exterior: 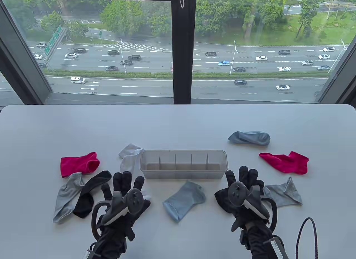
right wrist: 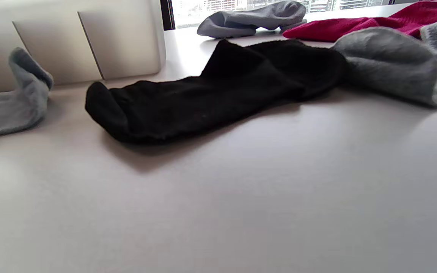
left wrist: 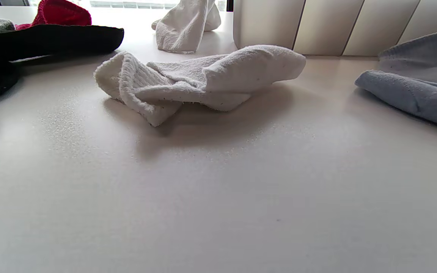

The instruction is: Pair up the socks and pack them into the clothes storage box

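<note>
A clear divided storage box [exterior: 183, 154] stands mid-table, its compartments holding nothing. My left hand [exterior: 123, 183] spreads straight fingers over a crumpled white sock [left wrist: 199, 81], of which only a tip [exterior: 147, 197] shows from above. A second white sock [exterior: 129, 157] lies by the box's left end. My right hand [exterior: 244, 178] hovers open over a black sock [right wrist: 211, 94]. Another black sock [exterior: 89, 192] lies at the left. No fingers show in either wrist view.
At the left lie a red sock [exterior: 79, 163] and a grey sock [exterior: 66, 196]. A light blue sock [exterior: 185, 200] sits before the box. On the right are a blue-grey sock [exterior: 249, 137], a red sock [exterior: 286, 162] and a grey sock [exterior: 283, 195]. A cable [exterior: 306, 236] loops at bottom right.
</note>
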Action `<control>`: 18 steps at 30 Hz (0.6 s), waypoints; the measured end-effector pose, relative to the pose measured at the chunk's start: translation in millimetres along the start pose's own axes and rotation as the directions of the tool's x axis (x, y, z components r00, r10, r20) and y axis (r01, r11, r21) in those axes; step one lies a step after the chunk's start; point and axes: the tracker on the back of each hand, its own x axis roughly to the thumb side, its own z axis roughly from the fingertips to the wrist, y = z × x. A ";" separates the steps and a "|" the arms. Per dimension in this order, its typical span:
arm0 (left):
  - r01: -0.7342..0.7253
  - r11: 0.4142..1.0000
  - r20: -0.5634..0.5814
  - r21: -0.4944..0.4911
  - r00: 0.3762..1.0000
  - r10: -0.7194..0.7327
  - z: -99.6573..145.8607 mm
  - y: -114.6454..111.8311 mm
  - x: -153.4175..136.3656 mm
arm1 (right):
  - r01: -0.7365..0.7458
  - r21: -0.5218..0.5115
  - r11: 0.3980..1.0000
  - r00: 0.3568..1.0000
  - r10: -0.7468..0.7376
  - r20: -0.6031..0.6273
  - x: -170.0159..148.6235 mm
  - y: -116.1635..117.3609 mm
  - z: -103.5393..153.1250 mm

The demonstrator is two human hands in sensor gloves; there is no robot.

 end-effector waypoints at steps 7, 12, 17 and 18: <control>-0.013 1.000 -0.003 0.001 1.000 0.013 -0.4 0.2 -1.8 | -0.001 0.027 1.000 1.000 0.001 -0.007 -0.3 2.4 -1.7; -0.042 0.999 0.001 0.002 0.999 0.042 -0.9 3.3 -3.5 | -0.009 0.024 1.000 1.000 0.009 0.011 4.9 2.0 -1.3; -0.083 0.997 0.012 0.002 0.996 0.083 -0.3 7.5 -6.1 | 0.027 0.020 0.999 0.995 -0.029 0.100 30.4 -8.2 5.6; -0.092 0.996 0.014 0.002 0.996 0.092 0.1 8.3 -6.7 | 0.033 0.033 0.999 0.992 -0.037 0.120 37.7 -9.9 7.1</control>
